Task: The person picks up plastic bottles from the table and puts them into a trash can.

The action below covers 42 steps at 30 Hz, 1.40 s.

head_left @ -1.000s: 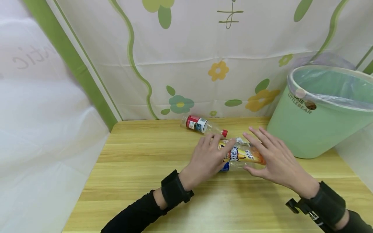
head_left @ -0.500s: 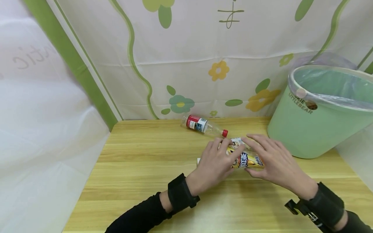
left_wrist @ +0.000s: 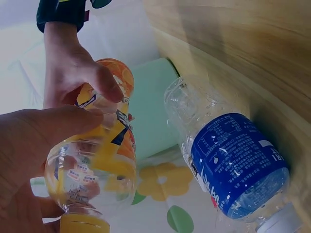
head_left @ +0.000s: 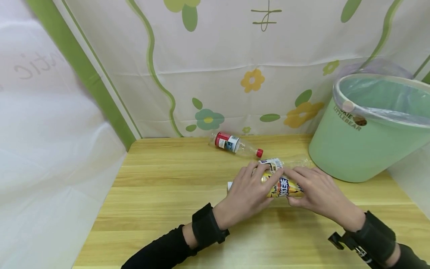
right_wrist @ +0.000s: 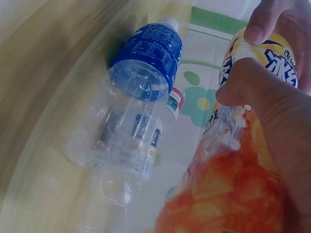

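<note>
Left hand (head_left: 246,194): we see its fingers curled round the cap-end half of an iced tea bottle (head_left: 283,186), thumb across the smooth plastic.
Right hand (head_left: 324,192): bent likewise about the orange-printed base half, thumb over the label.
Iced tea bottle: we find it held sideways above the wooden tabletop (head_left: 161,172), clear and round-shouldered, glossy yellow wrap.
Blue-labelled bottle (left_wrist: 238,165): lies below, transparent, white-capped.
White-labelled bottle (head_left: 273,164): just beyond, on its side.
Red-capped bottle (head_left: 228,142): lies farther back, see-through.
Mint bin (head_left: 356,153): we note tapered walls, filmy liner.
Backdrop (head_left: 215,48): creased, flower-printed cloth.
</note>
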Available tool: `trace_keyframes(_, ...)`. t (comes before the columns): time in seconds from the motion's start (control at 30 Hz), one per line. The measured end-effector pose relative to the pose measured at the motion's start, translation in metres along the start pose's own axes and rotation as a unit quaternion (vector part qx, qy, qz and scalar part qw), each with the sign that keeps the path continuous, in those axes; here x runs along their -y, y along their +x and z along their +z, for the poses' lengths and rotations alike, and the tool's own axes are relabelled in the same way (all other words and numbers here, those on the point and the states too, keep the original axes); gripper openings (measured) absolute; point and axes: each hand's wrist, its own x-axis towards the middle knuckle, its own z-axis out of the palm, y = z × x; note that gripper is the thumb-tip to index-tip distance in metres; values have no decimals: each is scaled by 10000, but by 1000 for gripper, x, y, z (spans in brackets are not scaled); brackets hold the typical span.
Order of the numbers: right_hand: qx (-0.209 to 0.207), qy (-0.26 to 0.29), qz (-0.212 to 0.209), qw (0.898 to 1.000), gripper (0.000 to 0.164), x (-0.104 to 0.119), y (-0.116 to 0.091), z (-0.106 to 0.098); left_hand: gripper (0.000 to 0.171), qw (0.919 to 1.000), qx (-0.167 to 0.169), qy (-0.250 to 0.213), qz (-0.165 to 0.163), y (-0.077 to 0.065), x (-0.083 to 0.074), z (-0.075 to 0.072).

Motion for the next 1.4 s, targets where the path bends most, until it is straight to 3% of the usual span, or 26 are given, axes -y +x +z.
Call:
trace_keyframes(0.43, -27, -12, -7, 10000, 74, -1, -2, 2, 82, 9993, 210, -277, -101, -11, 17, -10)
trace_keyframes(0.97, 110, -38, 68, 9999, 76, 1, -3, 2, 74, 9942, 339, -690, -748, -31, 47, -25)
trace_keyframes(1.27, 53, -14, 31, 10000, 74, 0, -4, 2, 72, 9857, 791, -755, -1283, -42, 66, -28)
trace_keyframes(1.4, 57, 5, 80, 10000, 75, -1, -5, 2, 72, 9773, 1014, -871, -1645, -48, 77, -29)
